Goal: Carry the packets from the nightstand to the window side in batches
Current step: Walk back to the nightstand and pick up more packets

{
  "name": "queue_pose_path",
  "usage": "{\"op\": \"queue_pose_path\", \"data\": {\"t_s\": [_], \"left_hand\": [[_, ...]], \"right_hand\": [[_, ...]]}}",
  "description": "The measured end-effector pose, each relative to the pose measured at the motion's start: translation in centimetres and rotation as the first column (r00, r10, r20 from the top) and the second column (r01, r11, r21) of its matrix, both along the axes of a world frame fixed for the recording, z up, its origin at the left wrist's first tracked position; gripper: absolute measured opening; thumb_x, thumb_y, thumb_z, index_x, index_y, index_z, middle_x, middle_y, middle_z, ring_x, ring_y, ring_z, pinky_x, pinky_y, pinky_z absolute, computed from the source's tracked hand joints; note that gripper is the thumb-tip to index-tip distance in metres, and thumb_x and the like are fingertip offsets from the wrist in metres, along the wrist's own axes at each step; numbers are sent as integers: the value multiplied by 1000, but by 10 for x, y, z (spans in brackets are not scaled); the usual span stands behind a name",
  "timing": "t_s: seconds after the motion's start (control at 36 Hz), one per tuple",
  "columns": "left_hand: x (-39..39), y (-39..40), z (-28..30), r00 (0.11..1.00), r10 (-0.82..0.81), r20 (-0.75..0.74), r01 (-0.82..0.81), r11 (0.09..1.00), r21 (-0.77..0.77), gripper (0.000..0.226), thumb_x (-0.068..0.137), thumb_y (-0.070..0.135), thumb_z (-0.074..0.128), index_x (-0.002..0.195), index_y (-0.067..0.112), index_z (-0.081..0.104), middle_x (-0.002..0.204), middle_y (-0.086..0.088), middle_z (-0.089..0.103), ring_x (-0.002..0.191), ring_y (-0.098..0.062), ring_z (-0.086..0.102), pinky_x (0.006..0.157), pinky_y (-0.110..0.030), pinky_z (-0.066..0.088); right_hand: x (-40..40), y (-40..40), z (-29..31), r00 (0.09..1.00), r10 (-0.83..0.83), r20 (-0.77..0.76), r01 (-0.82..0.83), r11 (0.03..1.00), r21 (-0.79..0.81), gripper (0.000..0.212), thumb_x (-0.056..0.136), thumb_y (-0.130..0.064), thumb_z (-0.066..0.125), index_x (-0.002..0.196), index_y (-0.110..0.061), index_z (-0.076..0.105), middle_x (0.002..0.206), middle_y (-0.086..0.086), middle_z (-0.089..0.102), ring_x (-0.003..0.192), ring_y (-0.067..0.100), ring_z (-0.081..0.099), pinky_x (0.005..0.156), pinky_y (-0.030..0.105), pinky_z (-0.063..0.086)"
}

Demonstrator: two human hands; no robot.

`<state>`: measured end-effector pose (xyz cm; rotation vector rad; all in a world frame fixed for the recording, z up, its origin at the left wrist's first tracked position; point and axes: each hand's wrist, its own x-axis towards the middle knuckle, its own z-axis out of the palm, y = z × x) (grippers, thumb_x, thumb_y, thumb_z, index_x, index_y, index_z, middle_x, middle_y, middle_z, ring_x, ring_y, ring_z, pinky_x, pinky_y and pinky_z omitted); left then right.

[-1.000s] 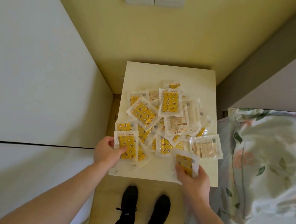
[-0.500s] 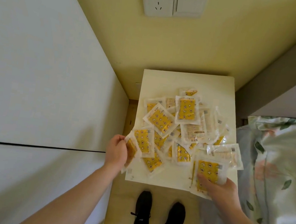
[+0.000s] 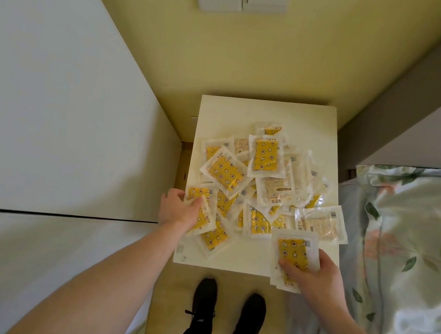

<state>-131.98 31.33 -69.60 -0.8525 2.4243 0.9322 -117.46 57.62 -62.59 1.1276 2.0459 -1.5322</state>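
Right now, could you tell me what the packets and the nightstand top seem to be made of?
The packets look like clear glossy plastic film around a yellow printed insert: the borders are see-through, crinkle and catch the light. The insert's material cannot be told. The nightstand top looks like a cream laminated or painted board, smooth and matt: flat, even colour, no grain visible.

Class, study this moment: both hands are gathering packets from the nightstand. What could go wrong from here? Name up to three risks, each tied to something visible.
1. The right hand pinches a small stack of packets overhanging the nightstand front edge; the slick packets may slide out.
2. The left hand grips packets at the left edge; neighbouring ones might be dragged off.
3. The loose pile overlaps, so lifting may scatter it.
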Motion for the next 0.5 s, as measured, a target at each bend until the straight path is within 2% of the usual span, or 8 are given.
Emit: {"op": "queue_pose_path", "data": {"t_s": [0.11,0.22,0.31,0.33,0.42,0.44,0.5], "left_hand": [[1,-1,-2,996,75,-51,-75,997,5,35,80,43,80,99,25,56,102,5,59,81,-20,66,71,-39,59],[5,-7,-2,996,75,-54,-76,997,-7,22,84,43,76,85,29,60,88,7,68,76,-19,68,68,-39,59],[6,-9,3,994,88,-70,-88,996,-2,25,86,39,76,97,23,60,94,7,65,78,-16,64,59,-29,48],[7,-10,3,992,106,-63,-106,994,7,28,86,38,76,101,22,58,96,7,64,79,-16,63,60,-29,48],[7,-13,2,987,161,-14,-160,986,47,32,85,38,77,109,24,61,101,6,64,82,-20,68,72,-40,60],[7,-14,1,986,169,2,-169,983,68,31,85,37,77,110,23,65,100,5,66,79,-20,69,71,-40,61],[9,-14,2,978,207,20,-208,971,118,24,88,34,75,108,20,70,92,4,68,71,-15,67,57,-32,56]], "right_hand": [[3,5,-4,1000,0,14,0,1000,19,42,75,-26,88,111,-24,66,92,-13,72,81,5,69,56,16,48],[6,7,-5,1000,-18,17,17,1000,15,40,77,-26,87,110,-26,65,93,-12,72,82,6,69,56,17,48],[8,7,-6,1000,-21,19,21,1000,16,39,77,-25,87,108,-26,64,93,-12,72,83,7,69,58,19,49],[9,7,-6,1000,-21,21,21,1000,16,38,77,-25,87,107,-26,64,92,-12,72,83,8,69,59,20,50],[11,6,-6,1000,-12,24,12,1000,16,34,77,-23,87,103,-25,65,89,-11,72,80,6,69,58,18,48],[12,5,-5,1000,-8,24,8,1000,11,34,77,-23,87,102,-26,65,89,-12,72,80,6,68,57,17,48],[12,0,-5,1000,-1,24,1,1000,-6,33,78,-24,87,102,-27,64,90,-11,72,81,5,68,57,16,47]]}}
